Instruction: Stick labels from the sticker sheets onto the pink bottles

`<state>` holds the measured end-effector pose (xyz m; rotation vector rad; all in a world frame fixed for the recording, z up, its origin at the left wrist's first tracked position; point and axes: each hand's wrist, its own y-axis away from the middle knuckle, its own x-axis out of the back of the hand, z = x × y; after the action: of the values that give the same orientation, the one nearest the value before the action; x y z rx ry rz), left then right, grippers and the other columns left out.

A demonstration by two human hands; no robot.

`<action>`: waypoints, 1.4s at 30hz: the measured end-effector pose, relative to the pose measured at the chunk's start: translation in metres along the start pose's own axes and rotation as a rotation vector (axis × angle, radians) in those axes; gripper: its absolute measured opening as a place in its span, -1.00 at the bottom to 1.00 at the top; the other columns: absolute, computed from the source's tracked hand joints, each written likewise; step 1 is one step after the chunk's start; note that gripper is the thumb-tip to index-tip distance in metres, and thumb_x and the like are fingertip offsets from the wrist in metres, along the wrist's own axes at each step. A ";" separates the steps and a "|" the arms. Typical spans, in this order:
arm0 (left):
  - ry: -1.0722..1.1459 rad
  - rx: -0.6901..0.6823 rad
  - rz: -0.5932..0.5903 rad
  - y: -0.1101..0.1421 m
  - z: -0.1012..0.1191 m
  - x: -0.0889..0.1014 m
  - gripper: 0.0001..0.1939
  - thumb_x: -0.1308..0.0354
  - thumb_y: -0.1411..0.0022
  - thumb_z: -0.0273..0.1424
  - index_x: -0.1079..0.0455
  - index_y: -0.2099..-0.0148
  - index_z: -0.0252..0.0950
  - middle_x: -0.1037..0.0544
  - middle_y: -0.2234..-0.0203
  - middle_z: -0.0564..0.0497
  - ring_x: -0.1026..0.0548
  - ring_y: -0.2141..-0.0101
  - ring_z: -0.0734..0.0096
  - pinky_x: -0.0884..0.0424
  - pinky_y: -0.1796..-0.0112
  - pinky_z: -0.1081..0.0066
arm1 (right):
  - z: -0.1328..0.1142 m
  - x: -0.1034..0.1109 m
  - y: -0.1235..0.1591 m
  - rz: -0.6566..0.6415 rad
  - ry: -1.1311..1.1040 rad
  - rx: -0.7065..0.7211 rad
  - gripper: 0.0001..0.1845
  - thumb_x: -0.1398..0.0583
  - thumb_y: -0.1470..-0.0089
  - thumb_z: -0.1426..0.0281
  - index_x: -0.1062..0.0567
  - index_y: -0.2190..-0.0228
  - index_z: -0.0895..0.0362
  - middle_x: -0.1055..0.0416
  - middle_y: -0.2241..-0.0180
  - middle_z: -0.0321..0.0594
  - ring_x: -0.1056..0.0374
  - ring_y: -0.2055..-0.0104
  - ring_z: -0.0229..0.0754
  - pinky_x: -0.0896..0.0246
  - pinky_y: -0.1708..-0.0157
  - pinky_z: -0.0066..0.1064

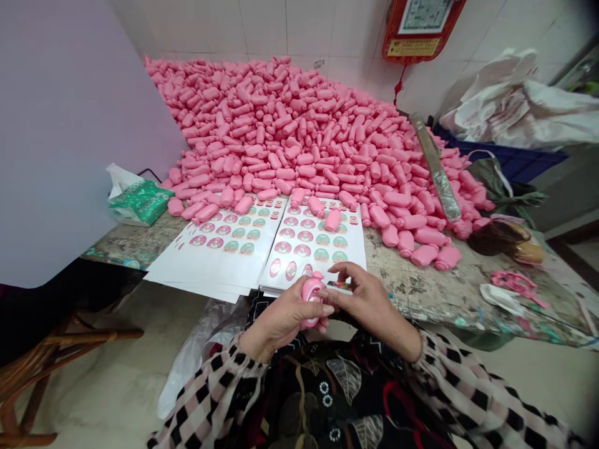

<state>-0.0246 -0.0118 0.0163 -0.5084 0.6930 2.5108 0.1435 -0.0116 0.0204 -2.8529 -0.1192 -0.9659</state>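
A small pink bottle (309,289) is in my left hand (291,315), with the fingers and thumb closed round it. An oval label with a pale edge shows on its front. My right hand (362,296) is up against the bottle, its thumb and finger at the label. Tucked in the right hand is a small flat tool (340,286) with dark and coloured marks; its exact kind is unclear. Below the hands' far side lie label sheets (306,240) with pink and green stickers, and a few loose pink bottles (332,219) rest on them.
A large heap of pink bottles (290,131) covers the back of the worn table (402,284). A wrapped bar (436,168) leans on it at right. A green tissue pack (140,201) sits at left, beside a pale panel (84,125). Pink scissors (513,284) lie at right.
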 end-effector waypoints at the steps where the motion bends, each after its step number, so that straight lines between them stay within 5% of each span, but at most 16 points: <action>1: -0.037 0.025 -0.012 0.001 -0.001 -0.002 -0.52 -0.28 0.04 -0.46 -0.13 0.10 -0.25 -0.40 0.52 0.13 -0.42 0.58 0.53 -0.34 0.55 0.49 | 0.002 -0.006 -0.001 -0.029 -0.098 -0.020 -0.59 -0.25 0.10 0.09 -0.44 0.22 0.04 -0.41 0.35 -0.30 -0.30 0.40 -0.27 -0.17 0.42 -0.45; 4: -0.153 0.056 -0.001 0.009 -0.005 -0.001 -0.56 -0.21 -0.05 -0.37 -0.12 0.06 -0.25 -0.41 0.53 0.11 -0.35 0.65 0.58 -0.22 0.67 0.57 | 0.006 -0.020 -0.006 -0.098 -0.280 -0.047 -0.67 -0.22 0.06 0.10 -0.47 0.33 0.08 -0.43 0.42 -0.33 -0.32 0.40 -0.27 -0.18 0.42 -0.47; 8: -0.257 0.066 0.086 0.034 -0.018 0.022 -0.63 -0.01 -0.19 -0.14 -0.15 0.05 -0.25 -0.42 0.56 0.10 -0.24 0.71 0.63 -0.06 0.71 0.60 | 0.012 -0.012 -0.026 -0.155 -0.168 0.015 -0.68 -0.26 0.13 0.09 -0.51 0.41 0.08 -0.46 0.40 -0.32 -0.34 0.35 -0.23 -0.17 0.36 -0.44; 12: -0.456 0.138 0.404 0.066 -0.047 0.067 -0.56 0.07 -0.19 -0.03 -0.23 0.05 -0.23 -0.44 0.56 0.09 -0.34 0.64 0.49 -0.16 0.64 0.52 | 0.027 0.015 -0.069 -0.057 0.109 -0.010 -0.66 -0.17 0.04 0.06 -0.51 0.40 0.06 -0.47 0.41 -0.29 -0.33 0.37 -0.21 -0.12 0.37 -0.41; 16: -0.934 0.247 0.691 0.089 -0.096 0.119 -0.64 0.12 -0.21 -0.17 -0.29 0.13 -0.30 -0.52 0.28 -0.12 -0.48 0.19 0.16 -0.34 0.20 0.32 | 0.036 0.026 -0.117 0.116 0.408 -0.090 -0.62 -0.11 -0.01 0.08 -0.48 0.29 0.09 -0.46 0.30 -0.16 -0.34 0.31 -0.13 -0.10 0.39 -0.37; 19: -1.169 0.464 0.734 0.094 -0.130 0.145 -0.65 0.24 -0.26 -0.28 -0.27 0.10 -0.32 -0.52 0.24 -0.20 -0.48 0.13 0.10 -0.32 0.15 0.26 | 0.037 0.019 -0.143 0.193 0.464 -0.147 -0.56 -0.09 -0.02 0.13 -0.39 0.14 0.15 -0.39 0.13 -0.02 -0.33 0.17 -0.03 -0.14 0.31 -0.31; 25: -1.245 0.654 0.758 0.086 -0.144 0.160 -0.61 0.24 -0.22 -0.45 -0.28 0.05 -0.57 -0.48 0.20 -0.46 -0.47 0.13 -0.07 -0.27 0.12 0.11 | 0.049 0.004 -0.167 0.197 0.117 -0.328 -0.41 -0.25 0.20 0.20 -0.31 0.10 0.16 -0.41 0.30 -0.11 -0.34 0.26 -0.04 -0.19 0.30 -0.28; 30: -1.294 0.576 0.634 0.091 -0.113 0.146 -0.65 0.15 -0.22 -0.37 -0.41 0.15 -0.42 -0.53 0.23 -0.30 -0.47 0.14 0.01 -0.27 0.11 0.17 | 0.052 0.012 -0.164 0.178 -0.091 -0.352 -0.47 -0.27 0.23 0.30 -0.31 0.16 0.15 -0.37 0.40 -0.24 -0.31 0.43 -0.22 -0.21 0.48 -0.42; 33: -1.177 0.323 0.590 0.092 -0.078 0.112 -0.64 0.11 -0.22 -0.22 -0.47 0.26 -0.27 -0.57 0.36 -0.13 -0.50 0.22 0.09 -0.32 0.17 0.20 | 0.034 0.010 -0.141 0.120 -0.192 -0.336 -0.51 -0.24 0.17 0.30 -0.32 0.15 0.15 -0.34 0.45 -0.29 -0.27 0.51 -0.28 -0.17 0.55 -0.46; 37: -0.529 -0.079 0.639 0.071 -0.035 0.054 -0.48 -0.06 -0.14 -0.14 -0.21 -0.13 -0.20 -0.51 0.24 -0.03 -0.49 0.27 0.29 -0.39 0.20 0.28 | -0.003 -0.023 -0.074 -0.111 -0.460 -0.181 -0.48 -0.26 0.16 0.30 -0.33 0.09 0.10 -0.30 0.46 -0.34 -0.30 0.47 -0.28 -0.21 0.48 -0.45; 42: 0.148 -0.163 0.367 0.040 -0.021 0.019 -0.59 -0.11 -0.16 -0.21 -0.18 -0.01 -0.25 -0.47 0.29 -0.02 -0.47 0.37 0.43 -0.43 0.34 0.40 | -0.027 -0.061 0.001 -0.302 -0.371 -0.031 -0.59 -0.18 0.03 0.39 -0.38 0.08 0.03 -0.35 0.41 -0.34 -0.28 0.39 -0.29 -0.19 0.40 -0.47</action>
<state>-0.0564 -0.0471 0.0056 -0.6840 0.6914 2.9130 0.0795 -0.0188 0.0047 -3.0669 -0.5886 -0.4654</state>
